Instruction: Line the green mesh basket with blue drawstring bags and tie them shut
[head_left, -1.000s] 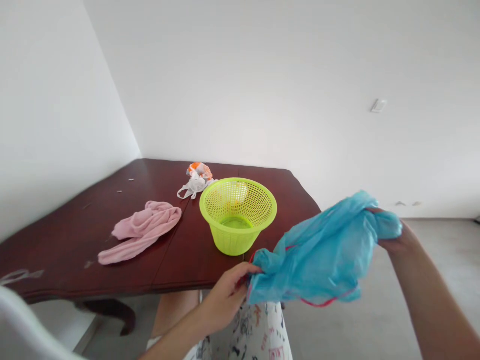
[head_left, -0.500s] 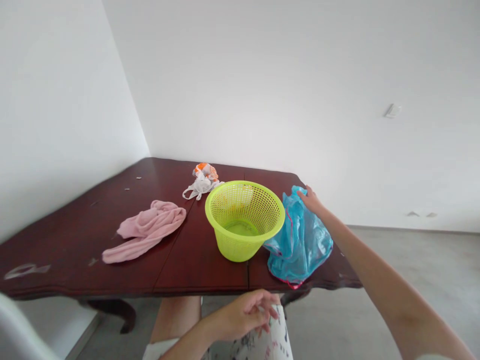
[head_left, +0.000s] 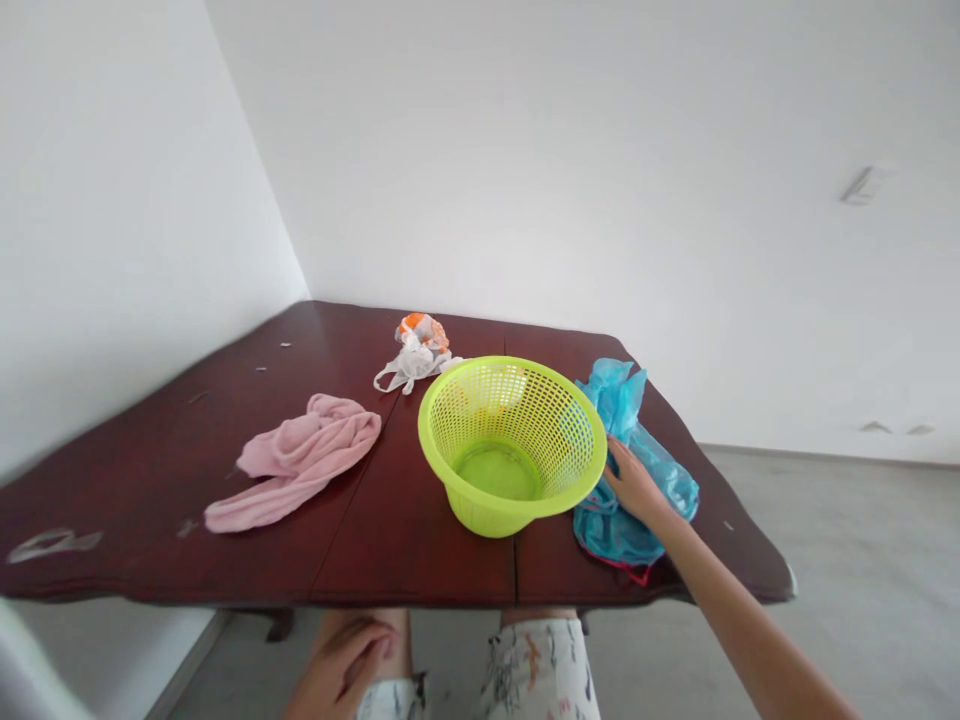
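A yellow-green perforated plastic basket (head_left: pixel 487 515) stands on the table, its opening tipped slightly toward me. Against the right side of the basket, just below the rim, lie the outstretched fingers of my right hand (head_left: pixel 636 488); some fingertips are hidden by the rim. Under and around this hand is a crumpled translucent blue plastic bag (head_left: pixel 619 535) with a red drawstring along its near edge. My left hand (head_left: pixel 345 665) hangs over my lap below the table edge, empty, its fingers loosely curved and a gap showing beside the thumb.
A pink cloth (head_left: pixel 300 460) lies bunched on the left of the dark wooden table (head_left: pixel 420 560). Behind the basket are a white plastic bag (head_left: pixel 411 362) and an orange-and-white one (head_left: pixel 424 328). White walls border the table at the back and left.
My right hand has let go of the blue bag's top and come down to the basket's side. The bag has slumped; the basket tips more toward me. My left hand has moved left and lower.
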